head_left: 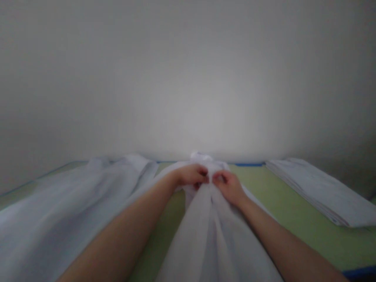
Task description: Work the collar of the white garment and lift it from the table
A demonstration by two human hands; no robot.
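White cloth (199, 235) is spreading in folds over the green table (264, 186). The left hand (192, 175) and right hand (230, 187) are pinching it close together, fingers nearly closed. More cloth (73, 207) is lying to the left, and a folded pile (326, 192) is resting to the right.

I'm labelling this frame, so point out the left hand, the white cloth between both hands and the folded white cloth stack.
Left hand (191, 174): head view, on its back.
White cloth (202, 231): head view, on its creased near part.
Folded white cloth stack (320, 192): head view, on its top face.
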